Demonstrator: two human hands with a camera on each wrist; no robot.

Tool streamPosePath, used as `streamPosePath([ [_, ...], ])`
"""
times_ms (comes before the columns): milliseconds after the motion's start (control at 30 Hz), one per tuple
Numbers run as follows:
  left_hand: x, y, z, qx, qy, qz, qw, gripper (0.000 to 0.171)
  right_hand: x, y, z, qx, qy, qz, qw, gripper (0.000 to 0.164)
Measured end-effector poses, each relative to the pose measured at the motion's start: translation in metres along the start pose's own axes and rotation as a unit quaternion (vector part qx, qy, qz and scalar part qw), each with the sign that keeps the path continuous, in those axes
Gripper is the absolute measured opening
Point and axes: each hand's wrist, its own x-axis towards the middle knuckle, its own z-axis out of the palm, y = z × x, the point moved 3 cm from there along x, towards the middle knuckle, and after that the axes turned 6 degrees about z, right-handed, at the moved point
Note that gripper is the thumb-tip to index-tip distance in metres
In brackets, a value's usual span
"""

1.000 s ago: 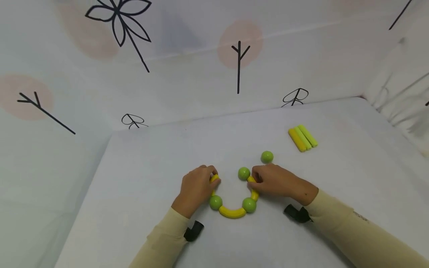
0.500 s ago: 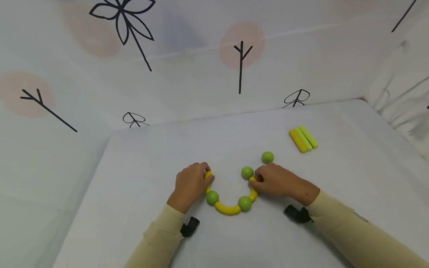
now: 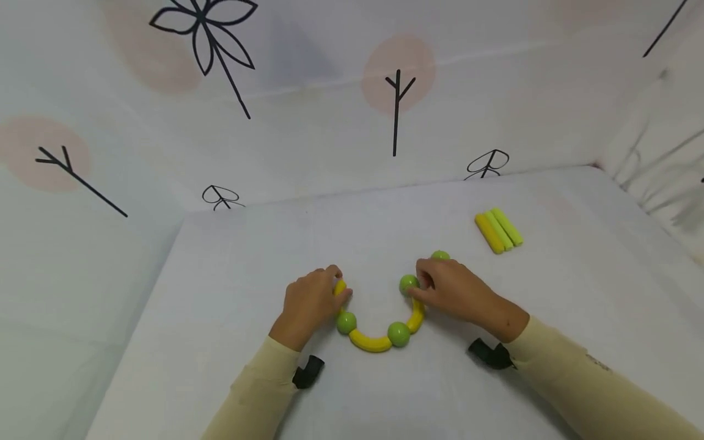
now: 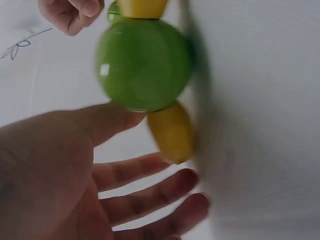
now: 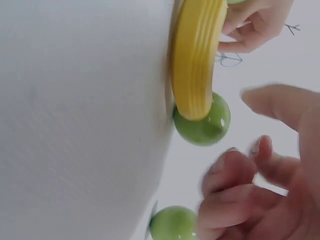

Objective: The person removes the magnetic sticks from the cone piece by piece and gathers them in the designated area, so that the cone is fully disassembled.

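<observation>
A U-shaped chain of yellow curved sticks and green balls lies on the white table. My left hand (image 3: 310, 304) pinches the left yellow curved stick (image 3: 340, 286) between thumb and index finger, its other fingers spread below in the left wrist view. That stick meets a green ball (image 4: 145, 65). The lower yellow curved stick (image 3: 371, 341) joins two balls. At the right end, my right hand (image 3: 462, 292) hovers beside the top green ball (image 3: 408, 284) and the right yellow curved stick (image 5: 197, 60). Its thumb and fingers stand apart with nothing between them in the right wrist view.
A separate green ball (image 3: 440, 254) lies just behind my right hand, partly covered by it. Farther back to the right, three straight sticks, one yellow stick (image 3: 489, 233) and two lime sticks (image 3: 506, 227), lie side by side. A patterned white cloth wall (image 3: 308, 140) rises behind.
My left hand has shifted left with the stick, and the lower chain moved left along with it. The right hand has let go of the right yellow stick and now partly covers the loose ball.
</observation>
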Motion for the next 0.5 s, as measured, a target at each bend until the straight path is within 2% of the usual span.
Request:
streamPosePath([
  [67,-0.003,0.001,-0.004,0.019,-0.016,0.0,0.9997,0.047,0.0,-0.003,0.001,-0.005,0.029,-0.014,0.999,0.021],
  [133,-0.007,0.002,-0.008,0.031,-0.033,-0.002,0.999,0.055,-0.001,-0.005,0.002,-0.011,0.037,-0.021,0.999,0.023],
  [233,-0.013,0.005,-0.013,0.03,-0.064,-0.002,0.9975,0.063,-0.001,-0.003,0.006,-0.02,0.017,-0.026,0.999,0.039],
  [300,-0.017,0.007,-0.012,0.023,-0.084,0.004,0.9962,0.065,-0.001,-0.002,0.008,-0.021,-0.005,-0.034,0.999,0.044],
  [400,-0.019,0.009,-0.01,0.011,-0.098,0.016,0.995,0.066,-0.002,0.0,0.011,-0.02,-0.026,-0.055,0.998,0.04],
  [500,-0.019,0.01,-0.009,-0.002,-0.097,0.023,0.9951,0.066,-0.003,0.0,0.011,-0.022,-0.034,-0.069,0.997,0.033],
])
